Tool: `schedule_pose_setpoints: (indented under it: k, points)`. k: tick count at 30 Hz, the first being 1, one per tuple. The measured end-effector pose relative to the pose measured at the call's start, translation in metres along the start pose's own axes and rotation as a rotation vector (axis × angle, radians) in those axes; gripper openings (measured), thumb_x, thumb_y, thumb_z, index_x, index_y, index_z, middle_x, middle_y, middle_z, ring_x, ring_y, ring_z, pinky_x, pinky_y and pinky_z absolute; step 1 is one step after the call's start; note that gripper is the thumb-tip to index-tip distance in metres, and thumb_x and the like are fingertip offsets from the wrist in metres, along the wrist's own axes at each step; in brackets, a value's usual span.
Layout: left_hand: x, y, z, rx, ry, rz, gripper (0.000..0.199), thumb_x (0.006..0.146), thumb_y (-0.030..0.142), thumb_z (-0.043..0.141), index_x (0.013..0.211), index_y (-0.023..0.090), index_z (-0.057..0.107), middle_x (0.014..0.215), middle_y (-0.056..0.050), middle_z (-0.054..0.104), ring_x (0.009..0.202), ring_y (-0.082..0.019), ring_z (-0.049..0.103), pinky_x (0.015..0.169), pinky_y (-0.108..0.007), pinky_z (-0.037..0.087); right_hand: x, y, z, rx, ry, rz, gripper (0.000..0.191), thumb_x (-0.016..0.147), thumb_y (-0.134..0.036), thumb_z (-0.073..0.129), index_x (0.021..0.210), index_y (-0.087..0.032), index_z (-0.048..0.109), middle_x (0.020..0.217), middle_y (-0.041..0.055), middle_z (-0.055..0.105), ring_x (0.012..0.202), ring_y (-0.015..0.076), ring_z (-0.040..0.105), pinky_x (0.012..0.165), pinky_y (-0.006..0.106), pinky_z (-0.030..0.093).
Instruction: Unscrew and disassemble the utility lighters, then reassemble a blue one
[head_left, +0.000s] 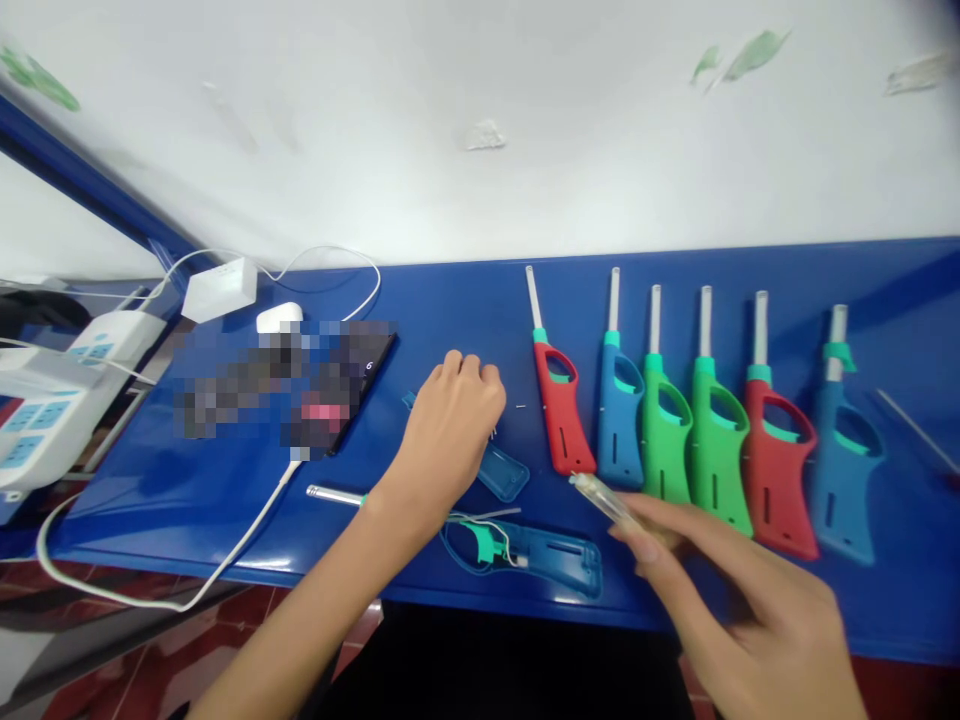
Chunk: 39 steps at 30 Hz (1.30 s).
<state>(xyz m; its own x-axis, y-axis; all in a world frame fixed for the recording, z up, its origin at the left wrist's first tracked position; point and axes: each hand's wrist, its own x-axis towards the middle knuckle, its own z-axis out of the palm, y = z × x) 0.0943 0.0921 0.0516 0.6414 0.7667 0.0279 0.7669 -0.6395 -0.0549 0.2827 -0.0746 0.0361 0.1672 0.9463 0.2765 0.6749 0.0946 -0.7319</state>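
My right hand [750, 590] pinches a small clear fuel tank [602, 498] between thumb and fingers, its pale valve end pointing up and left. My left hand [457, 415] is closed, knuckles up, low over the table among small loose parts. Its fingertips are hidden, so what they hold, if anything, cannot be seen. Partly under that hand lies a blue casing half [504, 474]. In front of me an opened blue lighter body [559, 560] lies flat, with a green trigger [484, 543] and a white wire inside. Its metal tube [334, 494] sticks out to the left.
Several assembled lighters stand in a row, including a red one [562, 410] and a green one [716, 440], on the blue table [465, 300]. A phone [360, 380], white cable [259, 535] and power strip [97, 365] lie left. A thin rod [916, 428] lies far right.
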Motion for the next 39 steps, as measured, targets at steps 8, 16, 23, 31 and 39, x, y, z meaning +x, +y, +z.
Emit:
schedule_pose_setpoints:
  k: [8,16,23,31,39]
  points:
    - [0.011,0.004,0.001,-0.008,0.006,0.007,0.033,0.078,-0.012,0.051,0.100,0.005,0.068,0.097,-0.020,0.068,0.098,-0.036,0.063,0.085,-0.048,0.054,0.001,-0.002,-0.002,0.016,0.027,0.024,0.019,0.097,-0.025,0.067,0.114,-0.030,0.074,0.088,-0.0031,0.080,0.070,0.0135,0.075,0.062,0.020,0.060]
    - [-0.002,-0.005,-0.018,-0.413,0.114,-0.121,0.020,0.100,0.008,0.050,0.110,0.018,0.064,0.095,-0.004,0.072,0.081,-0.018,0.069,0.072,-0.030,0.055,0.007,-0.003,0.004,0.040,0.040,0.060,0.019,0.096,-0.027,0.066,0.112,-0.028,0.076,0.085,-0.0009,0.079,0.062,0.0148,0.072,0.058,0.024,0.061]
    - [-0.035,0.014,-0.023,-1.613,0.114,-0.446,0.008,0.095,0.025,0.072,0.093,0.019,0.067,0.081,0.001,0.070,0.070,-0.010,0.064,0.065,-0.020,0.052,0.012,-0.015,0.005,0.075,0.048,0.050,0.017,0.096,-0.026,0.067,0.110,-0.031,0.076,0.082,-0.0037,0.078,0.060,0.0132,0.070,0.059,0.024,0.060]
    - [-0.051,0.020,-0.002,-1.840,0.105,-0.514,0.014,0.096,0.029,0.075,0.109,0.027,0.080,0.088,0.000,0.074,0.082,-0.011,0.066,0.076,-0.019,0.052,0.019,-0.022,0.016,0.069,0.023,0.054,0.020,0.096,-0.026,0.066,0.110,-0.033,0.077,0.095,-0.0008,0.082,0.073,0.0186,0.078,0.061,0.027,0.061]
    - [-0.051,0.019,0.002,-1.882,0.080,-0.533,0.014,0.094,0.024,0.077,0.106,0.029,0.084,0.095,-0.001,0.078,0.086,-0.010,0.071,0.077,-0.016,0.056,0.020,-0.017,0.020,0.055,-0.023,0.013,0.026,0.098,-0.021,0.065,0.118,-0.036,0.071,0.098,-0.0032,0.081,0.072,0.0147,0.075,0.065,0.025,0.061]
